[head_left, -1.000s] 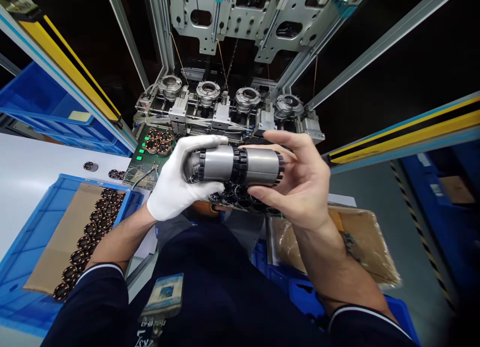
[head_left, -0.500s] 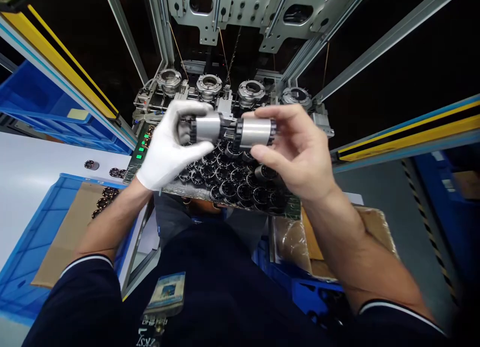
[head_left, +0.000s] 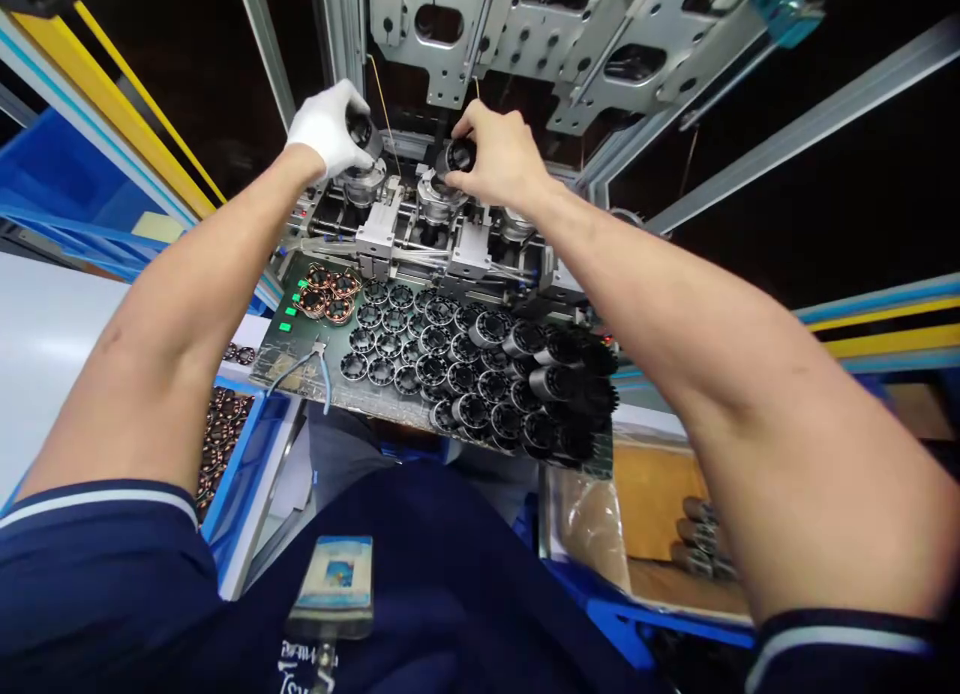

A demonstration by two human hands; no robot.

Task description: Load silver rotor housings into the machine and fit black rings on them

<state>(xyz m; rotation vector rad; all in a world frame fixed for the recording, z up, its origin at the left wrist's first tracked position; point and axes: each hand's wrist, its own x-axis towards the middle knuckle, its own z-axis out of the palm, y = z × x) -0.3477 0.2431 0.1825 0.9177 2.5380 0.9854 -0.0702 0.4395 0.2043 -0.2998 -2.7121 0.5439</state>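
Both arms reach far forward into a machine. My left hand (head_left: 328, 127), in a white glove, grips a grey metal cylinder with a black toothed end (head_left: 363, 131) just above the leftmost round fixture (head_left: 361, 182). A second such cylinder (head_left: 456, 156) is clasped in my bare right hand (head_left: 498, 155), over the second fixture (head_left: 438, 196). Whether either cylinder touches its fixture I cannot tell. Below the fixtures, a green board (head_left: 298, 338) carries several upright black-and-silver cylinders (head_left: 480, 374) and a few copper-wound ones (head_left: 328, 289).
Grey metal plates (head_left: 480, 34) hang above the fixtures. Yellow-striped aluminium rails (head_left: 112, 124) run along both sides. A blue bin (head_left: 232, 464) with dark round parts stands at the left, a brown-lined tray (head_left: 660, 514) at the lower right. A white table (head_left: 45, 334) lies at left.
The two cylinders, earlier held end to end in front of me, have been pulled apart. Both hands moved forward and up, one cylinder each, over the two left fixtures.
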